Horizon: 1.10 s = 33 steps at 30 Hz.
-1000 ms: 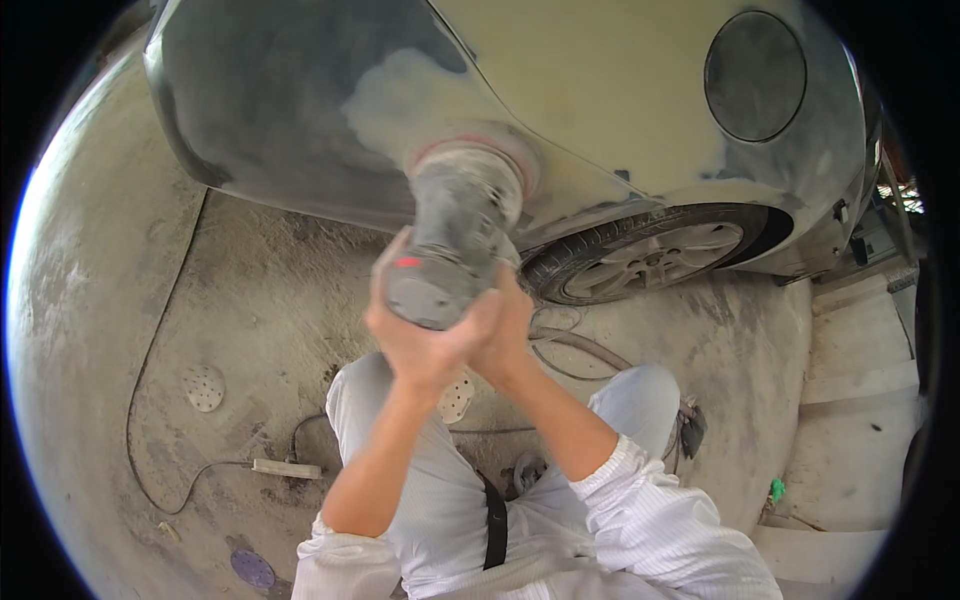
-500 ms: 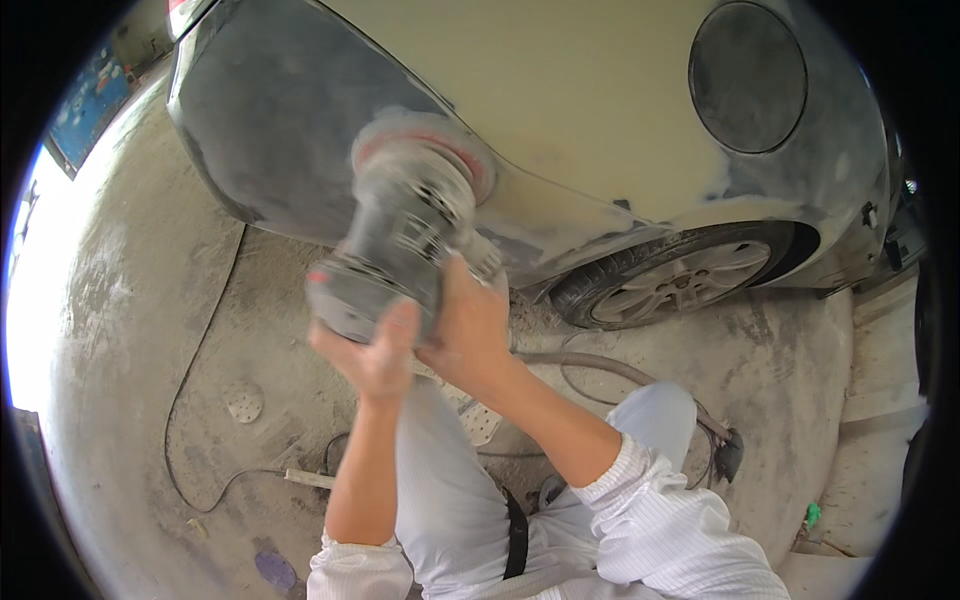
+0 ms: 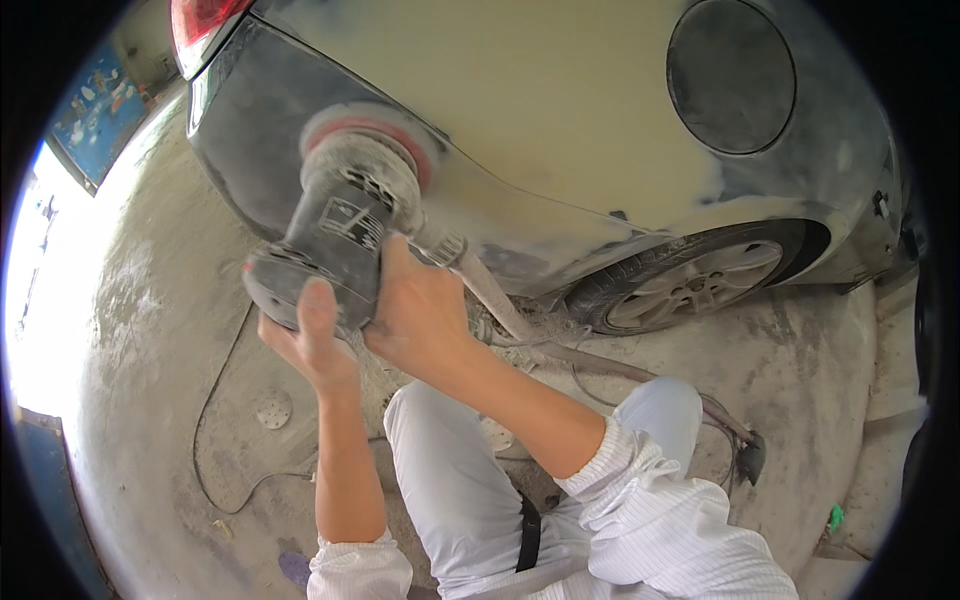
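Both my hands are wrapped round a dusty grey-black power sander point(image 3: 335, 225). My left hand point(image 3: 318, 345) grips the wide rear end, its thumb lying on top. My right hand point(image 3: 420, 310) closes round the body from the right, just below the hose joint. The sander's round pad point(image 3: 425, 155), edged in red, is against or very near the dark grey bumper point(image 3: 245, 130), beside the seam with the cream-coloured body panel point(image 3: 540, 110); the exact contact is hidden. A dust hose point(image 3: 490, 295) leaves the sander on its right.
To the right are the car's wheel point(image 3: 695, 285) and a dark round fuel flap point(image 3: 732, 75); a red tail light point(image 3: 205, 20) shows upper left. On the dusty floor lie a thin cable point(image 3: 205, 430), a perforated disc point(image 3: 273, 408) and a purple disc point(image 3: 295, 567). My knees are bent near the hose.
The sander and both hands have shifted left in the picture, away from the wheel, along the bumper. My view has moved slightly too, showing more of the tail light. My grip is unchanged.
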Motion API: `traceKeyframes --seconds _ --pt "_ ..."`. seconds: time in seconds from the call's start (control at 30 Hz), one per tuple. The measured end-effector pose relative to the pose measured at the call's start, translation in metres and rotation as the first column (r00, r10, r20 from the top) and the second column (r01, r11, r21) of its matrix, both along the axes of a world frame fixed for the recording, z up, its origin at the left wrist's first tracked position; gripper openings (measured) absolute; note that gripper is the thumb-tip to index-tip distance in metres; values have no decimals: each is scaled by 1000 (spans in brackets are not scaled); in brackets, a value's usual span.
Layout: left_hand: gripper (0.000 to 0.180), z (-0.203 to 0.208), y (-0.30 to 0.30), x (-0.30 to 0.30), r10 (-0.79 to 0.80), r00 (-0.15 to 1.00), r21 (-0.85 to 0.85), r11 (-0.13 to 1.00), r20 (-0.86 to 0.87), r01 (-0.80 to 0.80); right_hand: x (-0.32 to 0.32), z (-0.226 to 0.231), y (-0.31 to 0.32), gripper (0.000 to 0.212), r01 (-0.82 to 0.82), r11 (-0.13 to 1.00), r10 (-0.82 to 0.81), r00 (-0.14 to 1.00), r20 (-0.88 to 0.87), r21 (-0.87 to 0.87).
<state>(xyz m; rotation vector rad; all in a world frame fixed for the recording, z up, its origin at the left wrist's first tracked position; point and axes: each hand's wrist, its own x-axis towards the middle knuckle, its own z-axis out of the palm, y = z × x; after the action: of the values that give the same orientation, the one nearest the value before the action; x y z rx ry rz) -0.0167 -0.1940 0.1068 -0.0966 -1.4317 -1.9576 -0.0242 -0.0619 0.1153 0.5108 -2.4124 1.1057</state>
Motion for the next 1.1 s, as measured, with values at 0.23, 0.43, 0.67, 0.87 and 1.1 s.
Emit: traceKeyframes --seconds 0.23,0.43,0.67,0.87,1.1 --pt "82 -12 21 7 22 1000 -119 993 -13 -24 16 -3 14 60 44 999 -44 988 147 2" --pt "72 48 -27 -5 87 996 -83 993 5 -87 -7 46 -23 57 -1 999 -3 994 106 40" --pt "56 70 -82 -31 14 998 147 989 -68 -3 -33 81 -77 57 -106 985 112 993 -36 139" --pt "62 -45 -39 -5 204 908 297 899 367 -322 -14 -19 -50 52 -140 955 77 969 234 263" --pt "74 -117 24 33 -75 967 55 996 244 64 26 -74 36 50 -36 986 -12 959 283 163"
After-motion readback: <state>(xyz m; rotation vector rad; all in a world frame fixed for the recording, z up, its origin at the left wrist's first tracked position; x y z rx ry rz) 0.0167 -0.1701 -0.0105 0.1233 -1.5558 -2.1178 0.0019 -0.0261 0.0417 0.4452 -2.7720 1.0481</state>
